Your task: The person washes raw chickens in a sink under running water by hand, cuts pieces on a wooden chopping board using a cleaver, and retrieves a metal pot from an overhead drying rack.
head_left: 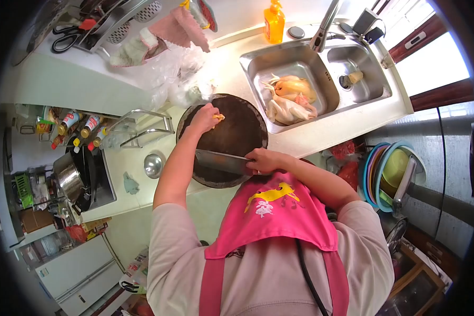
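Note:
My left hand [204, 119] is closed over the far left part of a round, dark chopping board [237, 124]. Its fingertips pinch a small yellowish piece [219, 118], whose kind I cannot make out. My right hand [262, 161] grips a cleaver [222, 161] at the board's near right side. The wide blade points left across the board, apart from the yellowish piece. Right of the board, whole plucked chickens [292, 100] lie in the large basin of the steel sink [329, 87].
A metal bowl [153, 165] and a greenish cloth [131, 183] lie left of the board. Behind are plastic bags [176, 73] and a wire rack [147, 129]. An orange soap bottle [274, 23] stands behind the sink; stacked colored basins [389, 174] are at right.

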Action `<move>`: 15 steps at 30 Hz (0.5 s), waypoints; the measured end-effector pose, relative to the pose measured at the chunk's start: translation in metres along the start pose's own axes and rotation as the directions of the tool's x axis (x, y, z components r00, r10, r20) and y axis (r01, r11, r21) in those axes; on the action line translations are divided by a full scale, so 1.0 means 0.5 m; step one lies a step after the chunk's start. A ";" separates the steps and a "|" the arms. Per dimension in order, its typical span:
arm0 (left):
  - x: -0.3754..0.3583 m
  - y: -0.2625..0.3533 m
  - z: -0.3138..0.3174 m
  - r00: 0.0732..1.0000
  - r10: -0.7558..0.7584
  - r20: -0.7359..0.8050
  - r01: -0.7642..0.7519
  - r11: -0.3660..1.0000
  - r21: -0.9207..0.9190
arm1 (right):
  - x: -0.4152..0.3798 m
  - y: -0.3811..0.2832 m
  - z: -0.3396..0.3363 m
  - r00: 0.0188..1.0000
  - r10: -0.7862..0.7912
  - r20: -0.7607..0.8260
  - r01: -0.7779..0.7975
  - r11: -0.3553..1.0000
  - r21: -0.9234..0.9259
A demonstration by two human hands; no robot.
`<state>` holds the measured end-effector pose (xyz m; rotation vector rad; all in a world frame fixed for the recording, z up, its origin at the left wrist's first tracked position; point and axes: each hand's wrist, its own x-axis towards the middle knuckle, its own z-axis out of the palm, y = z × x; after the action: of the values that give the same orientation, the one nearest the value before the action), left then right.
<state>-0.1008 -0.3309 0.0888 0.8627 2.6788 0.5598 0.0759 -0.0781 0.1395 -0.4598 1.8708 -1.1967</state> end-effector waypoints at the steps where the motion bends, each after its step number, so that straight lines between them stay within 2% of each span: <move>1: 0.004 -0.001 -0.005 0.999 0.035 -0.005 -0.035 0.999 0.004 | 0.000 0.001 0.000 1.000 -0.014 -0.006 0.014 1.000 -0.001; 7: -0.027 0.042 -0.075 0.985 -0.153 -0.081 0.138 0.978 -0.159 | 0.009 -0.009 0.005 0.997 -0.066 -0.042 0.065 0.997 -0.040; 9: -0.041 0.057 -0.122 0.976 -0.167 -0.141 0.131 0.963 -0.235 | 0.017 -0.027 0.013 0.998 -0.046 -0.037 0.046 0.999 -0.018; 10: -0.051 0.062 -0.137 0.971 -0.174 -0.164 0.125 0.954 -0.273 | 0.028 -0.033 0.019 0.995 -0.090 -0.043 0.088 0.995 -0.039; 13: -0.079 0.055 -0.185 0.927 -0.221 -0.303 0.052 0.875 -0.481 | 0.057 -0.056 0.038 0.988 -0.069 -0.136 0.065 0.997 -0.034; 15: -0.108 0.071 -0.227 0.896 -0.300 -0.327 0.082 0.836 -0.542 | 0.069 -0.054 0.028 0.981 -0.052 -0.186 0.047 0.999 -0.027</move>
<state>-0.0822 -0.3683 0.2126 0.3341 2.6766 1.4581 0.0636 -0.1223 0.1447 -0.4204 2.0450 -1.2906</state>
